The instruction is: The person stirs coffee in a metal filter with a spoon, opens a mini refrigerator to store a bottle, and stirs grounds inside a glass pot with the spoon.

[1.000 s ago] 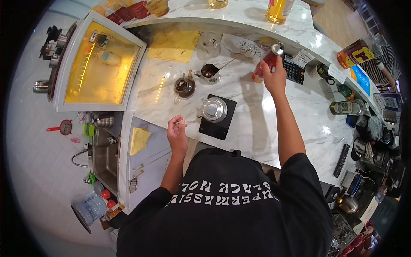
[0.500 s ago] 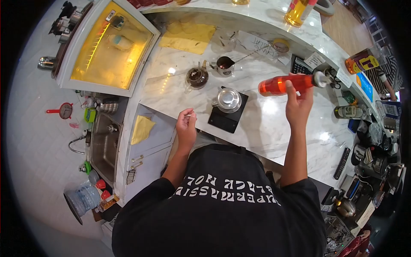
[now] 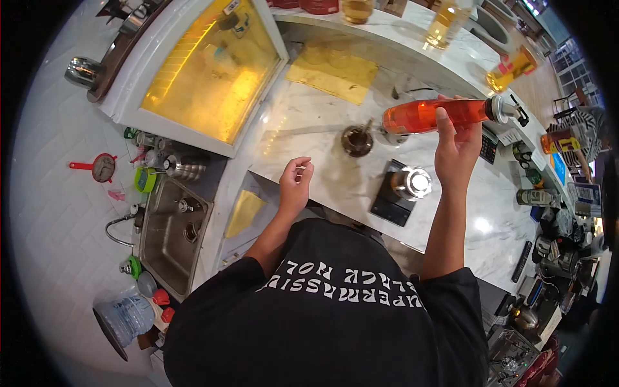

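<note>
My right hand (image 3: 456, 147) is wrapped round a bottle of red liquid (image 3: 429, 117) with a metal pourer top, held tilted almost level above the counter. Below the bottle, a shiny metal-topped vessel (image 3: 411, 183) stands on a black scale (image 3: 391, 205). A glass pot with dark contents (image 3: 357, 140) is to its left. Partly behind the bottle is a metal pitcher (image 3: 394, 137). Near the counter's front edge my left hand (image 3: 296, 187) hangs in the air, fingers loosely curled and slightly apart, with nothing in it.
Left stands a lit yellow display case (image 3: 205, 77), with a steel sink (image 3: 169, 238) below it. A yellow cloth (image 3: 332, 72) lies at the counter's back. Several bottles stand on the raised ledge (image 3: 403, 29). A remote control (image 3: 521, 261) and other gear fill the right end.
My view has swung left, so the counter things appear further right. The red bottle, still in my right hand, has moved left over the counter, and my left hand has shifted left too.
</note>
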A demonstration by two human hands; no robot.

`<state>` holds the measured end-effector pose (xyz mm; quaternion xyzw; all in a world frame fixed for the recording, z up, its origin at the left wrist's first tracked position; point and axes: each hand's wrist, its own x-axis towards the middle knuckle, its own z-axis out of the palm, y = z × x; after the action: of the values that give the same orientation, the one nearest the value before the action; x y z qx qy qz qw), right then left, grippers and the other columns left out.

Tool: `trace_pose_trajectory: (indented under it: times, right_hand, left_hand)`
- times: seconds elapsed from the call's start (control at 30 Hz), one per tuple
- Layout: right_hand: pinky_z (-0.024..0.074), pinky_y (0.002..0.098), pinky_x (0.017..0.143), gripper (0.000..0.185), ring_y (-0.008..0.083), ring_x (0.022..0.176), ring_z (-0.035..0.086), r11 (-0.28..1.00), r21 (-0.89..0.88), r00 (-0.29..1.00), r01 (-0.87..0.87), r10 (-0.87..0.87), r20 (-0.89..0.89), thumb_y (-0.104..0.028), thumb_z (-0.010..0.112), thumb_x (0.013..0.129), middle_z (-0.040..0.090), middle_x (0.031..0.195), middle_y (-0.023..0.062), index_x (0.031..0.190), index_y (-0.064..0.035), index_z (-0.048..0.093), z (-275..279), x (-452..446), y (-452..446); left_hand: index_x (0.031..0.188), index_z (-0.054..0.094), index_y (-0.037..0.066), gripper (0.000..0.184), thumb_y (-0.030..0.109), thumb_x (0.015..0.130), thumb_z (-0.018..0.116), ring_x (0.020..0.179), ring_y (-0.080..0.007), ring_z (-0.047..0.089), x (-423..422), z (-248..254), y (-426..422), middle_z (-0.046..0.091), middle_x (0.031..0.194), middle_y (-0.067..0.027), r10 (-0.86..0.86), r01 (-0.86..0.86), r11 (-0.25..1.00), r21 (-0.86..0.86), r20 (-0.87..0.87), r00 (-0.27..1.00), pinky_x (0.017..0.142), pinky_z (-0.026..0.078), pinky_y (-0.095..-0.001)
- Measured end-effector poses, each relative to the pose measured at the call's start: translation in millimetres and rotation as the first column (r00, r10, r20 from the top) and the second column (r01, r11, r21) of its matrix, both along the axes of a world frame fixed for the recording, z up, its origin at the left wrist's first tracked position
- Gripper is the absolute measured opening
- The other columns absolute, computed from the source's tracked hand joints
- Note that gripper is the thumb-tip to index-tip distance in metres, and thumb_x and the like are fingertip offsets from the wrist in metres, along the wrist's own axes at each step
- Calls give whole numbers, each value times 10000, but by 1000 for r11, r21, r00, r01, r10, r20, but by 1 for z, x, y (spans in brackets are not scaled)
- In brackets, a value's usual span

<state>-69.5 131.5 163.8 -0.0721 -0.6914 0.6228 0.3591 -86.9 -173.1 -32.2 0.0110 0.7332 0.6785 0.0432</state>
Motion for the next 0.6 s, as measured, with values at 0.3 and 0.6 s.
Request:
trace_pose_trajectory:
  times: [0.3,0.6]
  right_hand:
    - [517,297,893,258,134,950,673,996,58,984,63,-72,164,-169,729,980,729,1042,80,1150,-15,610,-40,-93,-91]
    - [550,407,836,434,314,937,734,932,311,926,186,-272,260,-294,752,922,744,1007,192,1195,6,597,-92,-159,-55]
  left_hand:
    - [1182,690,54,267,212,968,711,821,-105,616,-70,-19,-79,693,1001,-26,-78,87,981,-175,60,995,681,491,-271]
    - [1168,699,58,261,224,968,710,834,-114,624,-110,-35,-78,697,1004,-31,-136,148,980,-134,91,986,712,504,-276]
